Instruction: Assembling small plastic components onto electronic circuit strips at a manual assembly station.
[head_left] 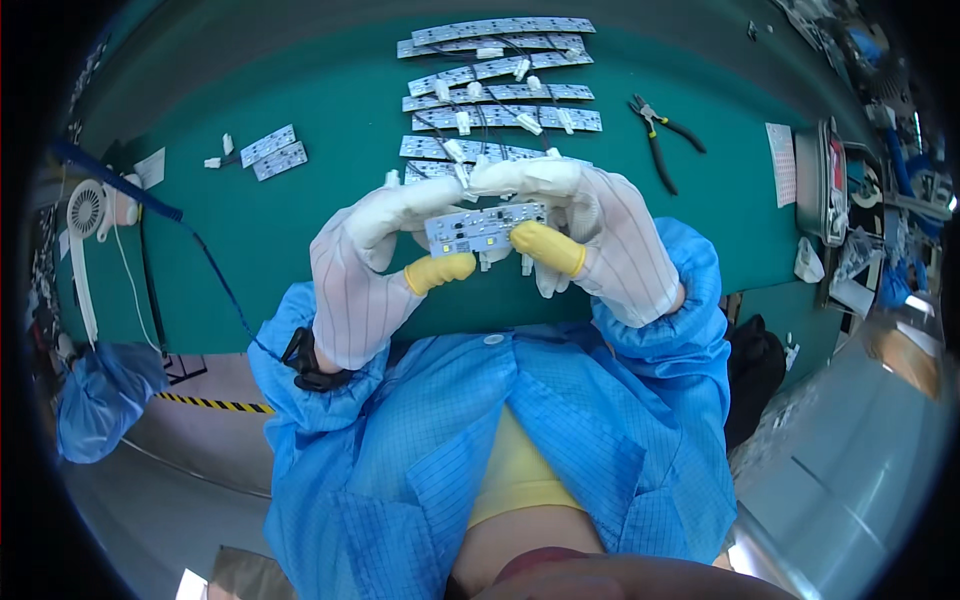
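Between my two gloved hands is a small white LED circuit board (pixel 462 233), its component side toward me. My left hand (pixel 375 230) grips its left end, the yellow-cotted thumb at the lower edge and the fingers curled behind. At the other end my right hand (pixel 610 235) closes on the board, its yellow-cotted thumb lying over the face. White connectors (pixel 486 262) show just below the board; what they join is partly hidden. Just beyond my fingers lie several long LED board strips (pixel 505 118) with dark wires and white plugs, the nearest partly covered by my hands.
Two short LED boards (pixel 273 153) with white plugs lie on the green mat (pixel 345 100) at left. Diagonal cutters (pixel 657 143) with black-and-yellow handles rest at right, near a metal box (pixel 823 185). A blue coiled cord (pixel 205 245) runs to my left wrist; a white fan (pixel 87 207) stands far left.
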